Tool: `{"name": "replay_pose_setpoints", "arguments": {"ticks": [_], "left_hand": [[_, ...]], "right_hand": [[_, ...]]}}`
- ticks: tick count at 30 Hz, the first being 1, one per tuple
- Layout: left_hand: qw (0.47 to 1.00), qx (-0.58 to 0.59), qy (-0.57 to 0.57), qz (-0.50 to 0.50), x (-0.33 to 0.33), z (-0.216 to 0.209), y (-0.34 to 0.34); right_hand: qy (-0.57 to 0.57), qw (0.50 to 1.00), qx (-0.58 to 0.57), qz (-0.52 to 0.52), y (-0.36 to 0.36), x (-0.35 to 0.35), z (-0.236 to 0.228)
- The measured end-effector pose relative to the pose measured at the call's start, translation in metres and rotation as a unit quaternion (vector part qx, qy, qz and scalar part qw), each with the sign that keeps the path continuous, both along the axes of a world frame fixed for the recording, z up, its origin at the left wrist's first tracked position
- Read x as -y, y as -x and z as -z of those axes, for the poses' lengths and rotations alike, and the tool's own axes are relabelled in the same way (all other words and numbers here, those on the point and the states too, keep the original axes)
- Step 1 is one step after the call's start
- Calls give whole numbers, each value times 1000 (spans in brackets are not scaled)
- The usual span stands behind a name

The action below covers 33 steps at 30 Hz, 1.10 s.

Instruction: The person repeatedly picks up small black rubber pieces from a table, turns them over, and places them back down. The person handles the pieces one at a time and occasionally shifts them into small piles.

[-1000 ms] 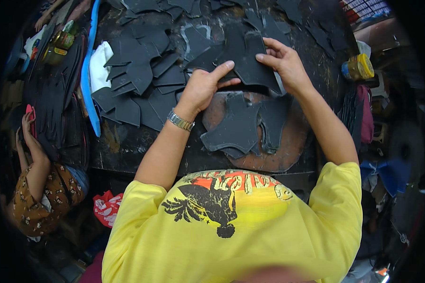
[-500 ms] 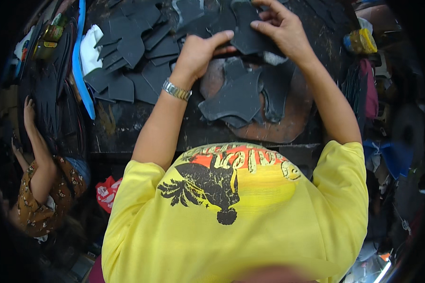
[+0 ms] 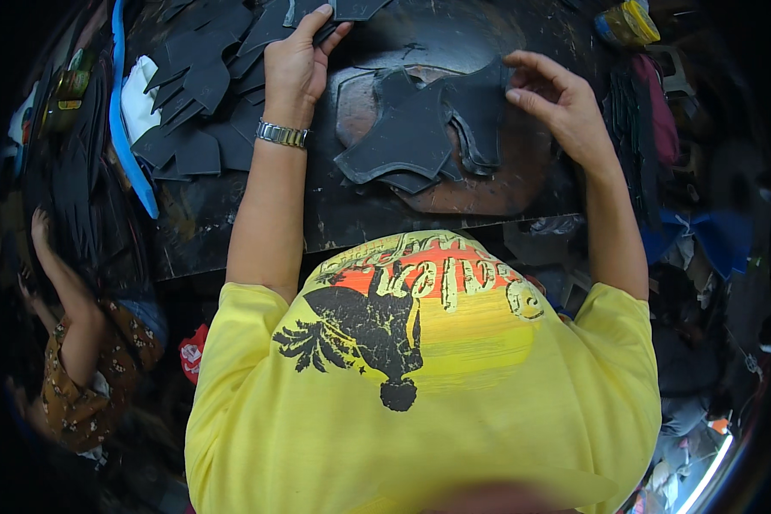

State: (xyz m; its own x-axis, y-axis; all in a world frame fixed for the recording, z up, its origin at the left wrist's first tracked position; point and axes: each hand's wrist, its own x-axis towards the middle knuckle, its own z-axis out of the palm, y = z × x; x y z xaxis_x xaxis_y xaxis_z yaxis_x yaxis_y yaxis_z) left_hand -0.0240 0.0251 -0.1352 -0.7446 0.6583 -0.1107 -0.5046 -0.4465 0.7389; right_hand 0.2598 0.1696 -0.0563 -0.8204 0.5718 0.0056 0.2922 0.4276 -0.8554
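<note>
My left hand (image 3: pixel 298 68) pinches a dark flat cut-out panel (image 3: pixel 360 8) at the far edge of the view, thumb above and fingers below. The panel partly leaves the picture. My right hand (image 3: pixel 557 107) hovers by the right edge of a small stack of black cut-out panels (image 3: pixel 403 128), fingers curved and apart, with nothing seen between them. Whether its fingertips touch the stack I cannot tell. These panels have curved, notched outlines and lie on a worn brown board (image 3: pixel 510 184). Left of my left hand, many similar black panels (image 3: pixel 206 77) overlap in a loose heap.
A dark worktable (image 3: pixel 210 227) carries everything. A blue curved strip (image 3: pixel 118 111) and white cloth (image 3: pixel 140 103) lie left of the heap. At the far right stands a yellow-rimmed container (image 3: pixel 630 24). Another person's arm (image 3: pixel 68 265) reaches in at the left.
The panel held by both hands over the board has gone left and away with my left hand. My right hand has let go and come nearer, beside the stack.
</note>
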Motion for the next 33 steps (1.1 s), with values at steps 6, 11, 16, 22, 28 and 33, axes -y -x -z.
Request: {"name": "replay_pose_setpoints", "arguments": {"ticks": [6,11,16,22,28,33], "left_hand": [[999,-40,28,20,-3,-6,-22],[997,-44,59,29,-4,-10,-29],[998,-45,49,5,-4,-5,-30],[998,-19,47,-30,-7,-6,-26],[996,-12,78,-39,-10,-6,-29],[997,-17,74,-34,-9,-5,-27]], "right_hand": [[13,997,65,49,-29,21,7],[-116,983,46,136,-18,35,20],[-325,939,98,56,-3,57,22],[-287,951,67,91,3,64,27],[-278,954,22,110,2,68,36],[-234,959,-11,162,-6,63,42]]}}
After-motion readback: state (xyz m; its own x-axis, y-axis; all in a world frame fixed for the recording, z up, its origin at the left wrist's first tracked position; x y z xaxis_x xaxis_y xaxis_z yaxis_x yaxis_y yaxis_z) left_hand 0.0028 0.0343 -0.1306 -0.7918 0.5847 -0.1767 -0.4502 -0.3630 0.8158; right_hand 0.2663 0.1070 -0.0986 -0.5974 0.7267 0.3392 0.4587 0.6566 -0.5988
